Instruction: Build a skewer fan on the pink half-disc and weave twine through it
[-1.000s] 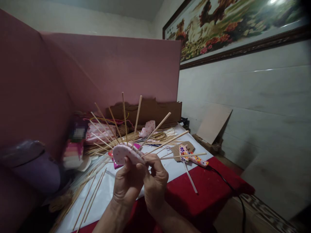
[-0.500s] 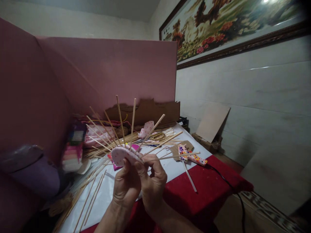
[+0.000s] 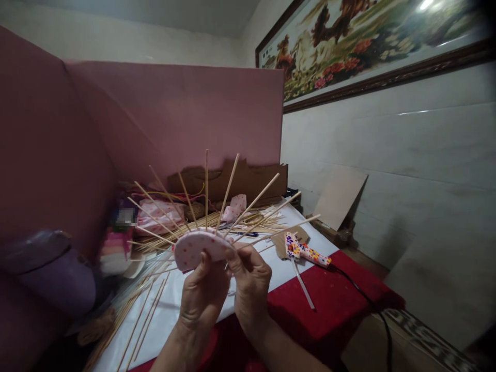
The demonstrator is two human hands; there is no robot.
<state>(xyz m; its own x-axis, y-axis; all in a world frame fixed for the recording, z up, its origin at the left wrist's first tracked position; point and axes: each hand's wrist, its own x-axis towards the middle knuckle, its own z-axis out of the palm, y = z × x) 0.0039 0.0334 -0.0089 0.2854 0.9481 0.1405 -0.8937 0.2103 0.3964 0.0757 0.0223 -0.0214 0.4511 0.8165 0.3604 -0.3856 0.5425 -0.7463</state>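
Observation:
Between my two hands is a round pink polka-dot disc (image 3: 196,251), its flat face tilted toward me. Several thin wooden sticks (image 3: 230,187) fan out from its rim like rays. My left hand (image 3: 205,287) grips the lower edge, thumb pressed on the dotted face. At the right edge, my right hand (image 3: 250,276) pinches the disc with thumb and fingers, close to the base of the rightmost sticks. The fingertips behind the disc are hidden.
A flower-patterned glue gun (image 3: 310,253) with a clear glue stick lies on cardboard at the right, its black cord (image 3: 358,292) trailing off the table. Loose sticks (image 3: 149,315) lie on the white sheet (image 3: 170,305). Dotted fabric (image 3: 160,214) and cardboard (image 3: 267,181) stand behind.
The disc has turned a little clockwise and faces me more, so its sticks point further right. Both hands have stayed on it, the right one shifting slightly right.

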